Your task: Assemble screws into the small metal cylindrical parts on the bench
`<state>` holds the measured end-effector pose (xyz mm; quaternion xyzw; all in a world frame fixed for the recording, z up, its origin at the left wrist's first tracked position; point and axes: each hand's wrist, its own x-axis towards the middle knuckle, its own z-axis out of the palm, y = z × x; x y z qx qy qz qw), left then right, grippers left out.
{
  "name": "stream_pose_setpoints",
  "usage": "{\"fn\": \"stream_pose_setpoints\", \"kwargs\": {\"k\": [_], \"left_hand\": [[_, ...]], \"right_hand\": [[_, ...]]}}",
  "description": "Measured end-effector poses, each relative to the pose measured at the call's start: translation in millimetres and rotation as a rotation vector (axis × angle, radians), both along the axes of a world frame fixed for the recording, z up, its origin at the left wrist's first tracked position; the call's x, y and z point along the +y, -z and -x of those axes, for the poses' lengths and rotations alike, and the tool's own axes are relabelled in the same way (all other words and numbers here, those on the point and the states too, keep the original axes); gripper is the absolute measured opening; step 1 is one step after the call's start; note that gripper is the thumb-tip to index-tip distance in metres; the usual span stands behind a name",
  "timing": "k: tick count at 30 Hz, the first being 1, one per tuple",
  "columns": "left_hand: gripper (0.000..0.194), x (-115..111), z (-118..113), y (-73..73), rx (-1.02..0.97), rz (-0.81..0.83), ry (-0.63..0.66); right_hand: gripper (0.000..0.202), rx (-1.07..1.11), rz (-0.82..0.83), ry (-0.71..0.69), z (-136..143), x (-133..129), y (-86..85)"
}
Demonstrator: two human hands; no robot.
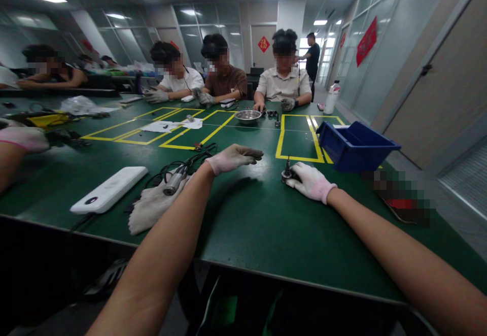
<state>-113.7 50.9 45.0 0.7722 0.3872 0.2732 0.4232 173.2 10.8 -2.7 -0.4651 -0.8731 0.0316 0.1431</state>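
My left hand (pixel 236 158), in a white glove with grey fingertips, hovers over the green table with its fingers stretched out and nothing in them. On the table to its right, my right hand (pixel 309 179), also gloved, has its fingers closed around the base of a small dark metal part with a round base and a thin upright shaft (pixel 286 175). The fingertips partly hide the base of this part. Below and left of my left hand, a silver cylindrical tool with a black cable (pixel 175 181) lies on a crumpled pale cloth or glove (pixel 152 206).
A white oblong device (pixel 110 189) lies at the left. A blue bin (pixel 357 145) stands at the right, over yellow tape outlines (pixel 300 159). Farther back are a metal bowl (pixel 248 118), several small metal parts (pixel 271 113) and seated people. Another person's gloved hand (pixel 25 138) is at the left edge.
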Motion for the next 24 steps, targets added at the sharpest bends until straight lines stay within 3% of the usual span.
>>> {"fn": "stream_pose_setpoints", "kwargs": {"k": [5,9,18,24], "left_hand": [[0.039,-14.6,19.5,-22.0,-0.081,-0.025,-0.174],[0.036,-20.9,30.8,-29.4,-0.098,-0.078,-0.340],[0.042,-13.9,38.2,-17.8,-0.201,-0.017,-0.309],[0.048,3.7,47.8,-1.0,-0.357,0.135,-0.085]], "right_hand": [[0.035,0.013,0.005,-0.002,0.1,-0.2,0.7],[0.035,0.010,0.001,-0.007,-0.1,-0.7,0.5],[0.036,-0.031,-0.029,-0.004,-1.1,1.9,2.5],[0.035,-0.035,-0.042,0.003,-0.9,1.3,2.9]]}}
